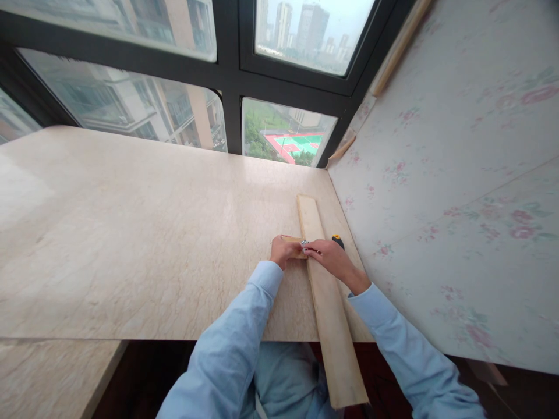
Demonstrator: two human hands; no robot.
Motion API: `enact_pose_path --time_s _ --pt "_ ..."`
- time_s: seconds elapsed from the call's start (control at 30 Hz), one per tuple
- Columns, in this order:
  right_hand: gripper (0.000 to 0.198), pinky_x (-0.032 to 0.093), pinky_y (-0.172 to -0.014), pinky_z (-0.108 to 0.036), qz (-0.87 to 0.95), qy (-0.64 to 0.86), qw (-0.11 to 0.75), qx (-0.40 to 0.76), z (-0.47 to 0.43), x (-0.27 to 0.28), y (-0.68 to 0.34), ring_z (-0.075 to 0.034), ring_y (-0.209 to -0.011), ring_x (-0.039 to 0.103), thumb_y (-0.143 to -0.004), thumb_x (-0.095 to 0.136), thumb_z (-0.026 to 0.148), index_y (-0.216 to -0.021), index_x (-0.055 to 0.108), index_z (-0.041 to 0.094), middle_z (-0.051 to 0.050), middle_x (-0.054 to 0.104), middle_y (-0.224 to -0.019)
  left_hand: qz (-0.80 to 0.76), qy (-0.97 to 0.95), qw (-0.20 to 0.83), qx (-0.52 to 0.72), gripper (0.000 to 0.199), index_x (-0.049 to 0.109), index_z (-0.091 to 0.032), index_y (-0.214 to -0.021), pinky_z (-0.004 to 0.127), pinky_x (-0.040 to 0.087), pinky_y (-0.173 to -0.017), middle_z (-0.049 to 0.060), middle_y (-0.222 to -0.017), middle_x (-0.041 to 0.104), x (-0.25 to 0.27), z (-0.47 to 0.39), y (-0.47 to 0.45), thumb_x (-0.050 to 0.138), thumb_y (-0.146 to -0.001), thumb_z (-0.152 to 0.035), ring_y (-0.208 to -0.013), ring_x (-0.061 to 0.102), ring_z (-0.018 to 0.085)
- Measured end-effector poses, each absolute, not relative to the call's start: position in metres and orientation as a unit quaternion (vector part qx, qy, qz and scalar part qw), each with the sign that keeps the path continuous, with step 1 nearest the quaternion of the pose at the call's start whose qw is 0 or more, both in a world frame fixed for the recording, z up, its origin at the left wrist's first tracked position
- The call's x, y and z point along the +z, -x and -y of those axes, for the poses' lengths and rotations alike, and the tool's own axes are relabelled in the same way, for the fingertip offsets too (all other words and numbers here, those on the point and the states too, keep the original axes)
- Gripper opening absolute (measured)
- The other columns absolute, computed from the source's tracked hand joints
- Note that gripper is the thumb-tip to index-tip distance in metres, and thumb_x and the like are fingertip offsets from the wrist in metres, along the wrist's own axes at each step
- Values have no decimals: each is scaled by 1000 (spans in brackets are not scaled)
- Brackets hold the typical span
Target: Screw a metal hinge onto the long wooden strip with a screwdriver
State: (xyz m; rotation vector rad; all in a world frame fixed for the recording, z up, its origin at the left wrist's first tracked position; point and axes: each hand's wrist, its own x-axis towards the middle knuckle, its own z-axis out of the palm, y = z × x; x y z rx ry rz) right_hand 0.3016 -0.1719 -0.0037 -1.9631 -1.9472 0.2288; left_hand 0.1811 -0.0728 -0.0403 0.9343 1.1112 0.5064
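Observation:
A long, pale wooden board (334,326) lies on the stone ledge, its near end jutting past the front edge. Against its left side is a short wooden piece (297,255), with the fingers of my left hand (283,251) closed around it. A small shiny metal part (304,243) sits where the two pieces of wood meet; its exact kind is too small to make out. My right hand (328,256) reaches over the board and pinches this metal part. Just beyond the right hand shows a black and yellow tool handle (338,240), the rest of it hidden.
The beige stone ledge (131,233) stretches left and back to dark-framed windows (233,81). A flowered wall (458,174) rises close on the right. A lower stone surface (48,366) is at the bottom left. My legs (288,372) are below the ledge's front edge.

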Motion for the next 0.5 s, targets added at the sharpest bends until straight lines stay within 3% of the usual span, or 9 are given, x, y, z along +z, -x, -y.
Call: enact_pose_path --time_s 0.23,0.5 --pt "23 56 -85 -35 705 671 211 97 176 -7 -306 -21 -93 71 -89 59 11 -103 74 22 -7 76 -101 -503 -419 721 226 33 53 -18 -77 23 52 -56 -3 -66 60 -40 73 -181 73 -56 -3 -69 66 18" --pt "11 53 -79 -32 686 707 159 68 172 -5 -302 -20 -88 68 -91 61 20 -92 72 20 -6 74 -93 -504 -437 710 225 32 56 -18 -78 22 52 -56 -2 -66 62 -40 73 -182 73 -56 -3 -71 67 18"
